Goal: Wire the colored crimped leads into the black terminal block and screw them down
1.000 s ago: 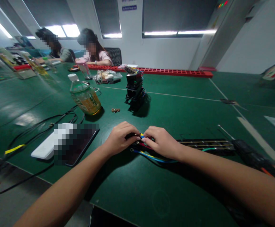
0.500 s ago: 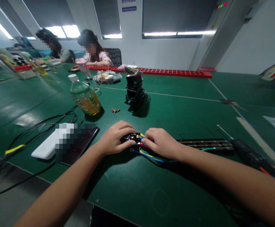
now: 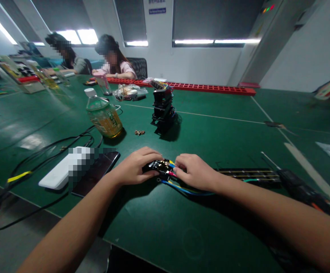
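Work Position: Black Terminal Part Between the Hands

Surroundings. On the green table (image 3: 153, 227), a white power bank (image 3: 57, 173) and a dark phone (image 3: 104, 172) lie to the left of the left hand (image 3: 138, 167); black cables (image 3: 74, 141) run beyond them. A bottle (image 3: 104, 117) with amber contents stands beyond the left hand, to its left. A small pile of brass-coloured screws (image 3: 139, 132) lies straight beyond that hand. A stack of black modules (image 3: 162, 108) stands farther out, between the lines of the two hands. A power screwdriver (image 3: 298, 184) lies to the right of the right hand (image 3: 194, 172). Two co-workers sit on the far left.

Obstruction. The right hand covers the middle of the assembly, so whether the black terminal part (image 3: 157, 165) joins the long black strip (image 3: 247, 175) cannot be told. Blue and yellow wires (image 3: 182, 189) bow out on the near side of the right hand.

Workpiece. The terminal part is glossy black with brass-coloured contacts. It sits between the hands: the left hand grips its left end, thumb nearest the body; the right hand's fingers are closed on red, blue and yellow leads (image 3: 172, 174) at its right end.
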`<act>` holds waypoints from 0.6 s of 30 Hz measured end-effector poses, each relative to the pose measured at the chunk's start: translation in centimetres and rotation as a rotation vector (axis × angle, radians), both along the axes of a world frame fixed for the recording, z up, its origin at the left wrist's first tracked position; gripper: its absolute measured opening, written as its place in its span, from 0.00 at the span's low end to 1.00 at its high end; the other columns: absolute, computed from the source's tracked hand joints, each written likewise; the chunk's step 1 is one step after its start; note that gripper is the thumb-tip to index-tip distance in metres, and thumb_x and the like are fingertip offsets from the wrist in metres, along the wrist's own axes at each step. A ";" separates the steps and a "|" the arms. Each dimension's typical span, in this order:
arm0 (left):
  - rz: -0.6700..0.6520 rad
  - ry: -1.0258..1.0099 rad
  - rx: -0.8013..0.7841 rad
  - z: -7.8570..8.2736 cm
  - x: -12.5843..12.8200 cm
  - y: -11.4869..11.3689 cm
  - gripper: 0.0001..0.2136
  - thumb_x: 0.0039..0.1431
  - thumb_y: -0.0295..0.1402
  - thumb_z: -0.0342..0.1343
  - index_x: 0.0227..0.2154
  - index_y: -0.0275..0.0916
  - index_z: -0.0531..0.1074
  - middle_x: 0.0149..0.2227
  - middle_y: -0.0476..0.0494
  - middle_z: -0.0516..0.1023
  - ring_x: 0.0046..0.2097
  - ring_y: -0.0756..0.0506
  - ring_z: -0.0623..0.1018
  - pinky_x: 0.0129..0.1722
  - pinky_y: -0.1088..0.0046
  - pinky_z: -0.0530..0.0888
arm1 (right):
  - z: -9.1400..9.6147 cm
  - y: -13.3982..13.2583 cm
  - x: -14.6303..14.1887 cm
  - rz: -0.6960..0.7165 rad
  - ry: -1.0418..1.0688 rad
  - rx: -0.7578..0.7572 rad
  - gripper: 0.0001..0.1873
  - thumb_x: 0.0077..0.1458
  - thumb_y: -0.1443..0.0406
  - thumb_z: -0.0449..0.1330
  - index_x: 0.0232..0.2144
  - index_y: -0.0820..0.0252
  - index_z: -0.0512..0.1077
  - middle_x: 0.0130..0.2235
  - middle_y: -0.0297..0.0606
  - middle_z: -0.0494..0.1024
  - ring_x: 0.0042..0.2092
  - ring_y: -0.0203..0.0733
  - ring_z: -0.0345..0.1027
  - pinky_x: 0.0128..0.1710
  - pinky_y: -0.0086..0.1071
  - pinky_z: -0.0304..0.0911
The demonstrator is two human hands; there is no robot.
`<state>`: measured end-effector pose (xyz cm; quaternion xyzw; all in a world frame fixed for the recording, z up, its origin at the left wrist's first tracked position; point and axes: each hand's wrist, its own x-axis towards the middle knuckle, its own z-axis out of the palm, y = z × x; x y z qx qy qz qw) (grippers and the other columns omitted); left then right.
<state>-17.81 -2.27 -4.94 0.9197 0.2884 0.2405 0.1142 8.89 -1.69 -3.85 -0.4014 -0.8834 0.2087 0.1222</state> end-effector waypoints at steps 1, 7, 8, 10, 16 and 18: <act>-0.001 0.004 0.001 -0.1 0.0 0.0 0.16 0.68 0.34 0.60 0.56 0.39 0.72 0.53 0.37 0.79 0.53 0.40 0.77 0.53 0.60 0.74 | 0.0 0.0 0.0 0.002 -0.002 0.000 0.09 0.63 0.65 0.57 0.31 0.64 0.71 0.33 0.36 0.72 0.34 0.33 0.58 0.38 0.30 0.49; 0.005 0.048 0.013 -0.2 0.0 0.0 0.13 0.70 0.36 0.58 0.54 0.40 0.73 0.53 0.37 0.79 0.52 0.39 0.76 0.53 0.58 0.73 | 0.2 -0.1 0.0 0.010 -0.016 0.011 0.10 0.65 0.65 0.57 0.31 0.64 0.71 0.33 0.35 0.70 0.34 0.33 0.57 0.38 0.30 0.48; 0.006 0.054 0.015 -0.2 0.0 0.0 0.12 0.71 0.35 0.58 0.54 0.40 0.73 0.53 0.37 0.79 0.52 0.39 0.76 0.53 0.59 0.73 | 0.2 -0.1 0.0 0.009 -0.020 0.012 0.10 0.65 0.65 0.57 0.31 0.64 0.71 0.33 0.35 0.70 0.34 0.33 0.56 0.38 0.30 0.48; 0.011 0.063 0.015 -0.1 0.0 0.0 0.12 0.71 0.35 0.57 0.54 0.40 0.74 0.53 0.37 0.79 0.52 0.40 0.76 0.52 0.60 0.73 | 0.2 -0.2 0.0 0.006 -0.027 0.015 0.10 0.65 0.65 0.57 0.31 0.64 0.71 0.33 0.35 0.70 0.35 0.33 0.56 0.38 0.30 0.48; 0.023 0.075 0.013 -0.1 0.1 -0.2 0.11 0.73 0.35 0.56 0.54 0.42 0.74 0.54 0.38 0.78 0.52 0.40 0.75 0.53 0.59 0.72 | 0.2 -0.3 0.0 0.002 -0.053 0.020 0.11 0.66 0.64 0.58 0.32 0.64 0.72 0.34 0.36 0.70 0.36 0.34 0.57 0.39 0.30 0.48; 0.025 0.080 0.016 -0.1 0.2 -0.2 0.11 0.73 0.35 0.55 0.54 0.42 0.74 0.54 0.38 0.78 0.52 0.40 0.75 0.53 0.60 0.72 | 0.2 -0.3 -0.1 0.001 -0.059 0.017 0.11 0.67 0.63 0.57 0.33 0.64 0.72 0.34 0.36 0.70 0.36 0.33 0.57 0.39 0.30 0.48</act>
